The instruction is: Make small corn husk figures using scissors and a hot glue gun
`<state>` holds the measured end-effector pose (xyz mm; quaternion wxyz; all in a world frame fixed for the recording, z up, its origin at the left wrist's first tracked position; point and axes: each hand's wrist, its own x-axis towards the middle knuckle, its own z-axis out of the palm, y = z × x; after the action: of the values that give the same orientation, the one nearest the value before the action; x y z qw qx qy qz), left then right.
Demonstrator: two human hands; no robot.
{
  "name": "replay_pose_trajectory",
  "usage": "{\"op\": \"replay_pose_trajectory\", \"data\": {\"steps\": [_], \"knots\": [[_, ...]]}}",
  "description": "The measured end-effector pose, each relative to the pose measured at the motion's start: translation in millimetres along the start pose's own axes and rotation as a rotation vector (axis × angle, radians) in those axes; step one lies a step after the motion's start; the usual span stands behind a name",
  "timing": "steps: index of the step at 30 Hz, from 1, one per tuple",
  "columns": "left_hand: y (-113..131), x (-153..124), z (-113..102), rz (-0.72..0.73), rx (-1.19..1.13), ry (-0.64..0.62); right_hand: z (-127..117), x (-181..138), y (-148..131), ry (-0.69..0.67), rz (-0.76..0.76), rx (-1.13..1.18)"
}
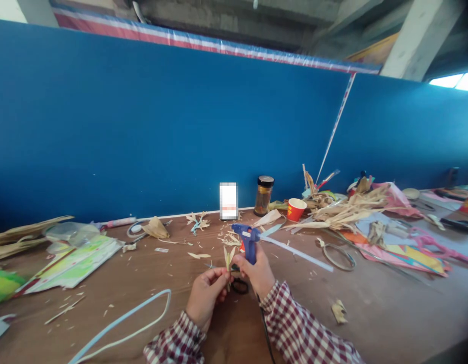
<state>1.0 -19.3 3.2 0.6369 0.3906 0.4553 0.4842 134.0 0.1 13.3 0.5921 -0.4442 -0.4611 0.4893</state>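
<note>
A small flower-like piece of pale corn husk [229,257] stands upright, pinched at its lower end by my left hand [208,292]. My right hand [259,273] is wrapped round a blue hot glue gun [249,243] with its nozzle pointing left. A long translucent glue stick [298,252] sticks out of the gun's back toward the right. My right thumb is close to the husk piece; whether it touches cannot be made out. Below and between my hands lie the dark handles of scissors [240,286], partly covered. The gun's black cord hangs down past my right wrist.
Husk scraps lie across the brown table [150,313]. Behind stand a dark-lidded jar [264,197] and a red paper cup [296,210]. A heap of dry husks [351,210] lies right, near pink scissors [433,242]. A light-blue strip [123,313] loops at front left.
</note>
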Motion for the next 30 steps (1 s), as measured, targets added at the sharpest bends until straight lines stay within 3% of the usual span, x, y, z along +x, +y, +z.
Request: {"op": "replay_pose_trajectory", "data": {"steps": [3,8,15,30], "knots": [[1.9,2.2,-1.8,0.003,-0.017,0.062,-11.6,-0.9,-9.0,-0.004,-0.003,0.039],[3.4,8.6,-8.5,0.004,-0.056,0.146,-31.3,-16.2,-9.5,-0.140,0.073,0.070],[4.2,13.5,-16.4,0.047,-0.082,0.186,-34.2,-32.2,-2.2,-0.362,0.072,-0.132],[2.5,15.0,-19.8,0.088,-0.038,0.183,-34.6,-31.9,-5.6,-0.397,0.083,-0.295]]}}
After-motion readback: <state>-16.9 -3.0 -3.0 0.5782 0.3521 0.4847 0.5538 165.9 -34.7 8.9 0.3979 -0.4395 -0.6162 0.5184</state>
